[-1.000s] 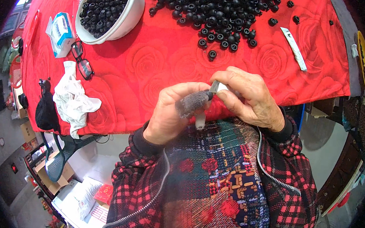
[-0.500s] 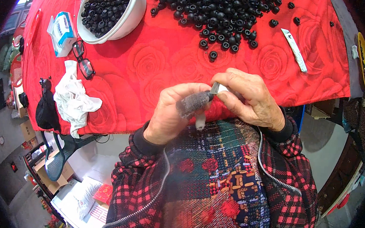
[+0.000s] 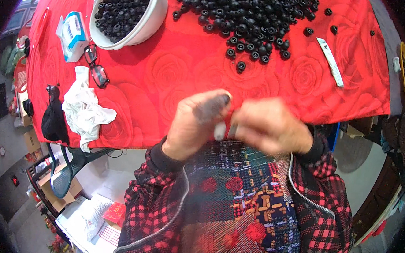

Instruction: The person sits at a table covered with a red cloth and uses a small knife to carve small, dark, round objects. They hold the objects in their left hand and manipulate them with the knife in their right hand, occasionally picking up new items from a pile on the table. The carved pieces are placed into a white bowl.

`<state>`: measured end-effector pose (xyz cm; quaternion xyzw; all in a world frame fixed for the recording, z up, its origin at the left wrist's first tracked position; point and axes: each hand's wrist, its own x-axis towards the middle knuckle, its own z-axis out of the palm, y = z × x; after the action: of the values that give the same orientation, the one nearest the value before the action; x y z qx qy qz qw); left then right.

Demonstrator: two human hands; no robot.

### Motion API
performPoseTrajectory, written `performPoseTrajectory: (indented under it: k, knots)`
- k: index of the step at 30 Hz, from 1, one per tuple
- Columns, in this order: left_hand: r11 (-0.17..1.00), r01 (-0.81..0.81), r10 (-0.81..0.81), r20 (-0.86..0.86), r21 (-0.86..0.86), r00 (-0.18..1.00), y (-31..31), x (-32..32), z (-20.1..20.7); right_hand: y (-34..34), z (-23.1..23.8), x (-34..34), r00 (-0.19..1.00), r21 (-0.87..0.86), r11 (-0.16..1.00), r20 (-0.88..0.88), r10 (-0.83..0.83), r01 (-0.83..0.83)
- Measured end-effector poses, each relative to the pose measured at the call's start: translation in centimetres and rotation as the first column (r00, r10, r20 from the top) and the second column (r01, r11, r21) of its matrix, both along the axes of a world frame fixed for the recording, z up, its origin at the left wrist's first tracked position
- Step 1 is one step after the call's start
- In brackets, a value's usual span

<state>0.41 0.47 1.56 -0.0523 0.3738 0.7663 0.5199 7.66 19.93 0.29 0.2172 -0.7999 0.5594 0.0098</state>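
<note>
Holding: both hands meet just off the worktop's near edge, blurry, pinched on one small whitish cylinder [image 3: 219, 130]
Left hand [image 3: 194, 121]: fingers curled shut on it, thumb smudged dark grey
Right hand [image 3: 270, 124]: closed on the same piece from the other side
Sleeves: red-black plaid, metal zip
Worktop [image 3: 178, 73]: red cloth with a rose pattern
Left side: crumpled white rag [image 3: 85, 109], black-rimmed glasses [image 3: 95, 67]
Far: loose heap of small round black ring-shaped parts [image 3: 252, 15], more filling a smooth white bowl [image 3: 131, 11]
</note>
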Motion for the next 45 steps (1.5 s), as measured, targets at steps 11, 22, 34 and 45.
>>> performPoseTrajectory:
  k: [11,22,34,45]
  knots:
    - [0.995,-0.018,0.013,0.045,0.101,0.999,0.0,-0.3,0.2,-1.2,1.2,-1.9,0.937,-0.039,0.954,-0.183,-0.298,0.296]
    - [0.975,-0.106,0.063,0.214,0.195,0.975,-0.8,1.0,-1.3,-2.8,0.8,-1.6,0.778,0.143,0.902,-0.571,-0.261,0.408]
    - [0.977,-0.078,0.106,-0.134,0.2,0.985,-1.8,0.9,1.2,-1.1,4.6,-0.9,0.969,0.044,0.968,-0.023,-0.245,0.246]
    - [0.999,-0.047,0.048,-0.28,0.01,0.959,-1.6,1.0,1.5,-0.7,4.1,-1.1,0.98,0.174,0.964,-0.027,-0.198,0.2]
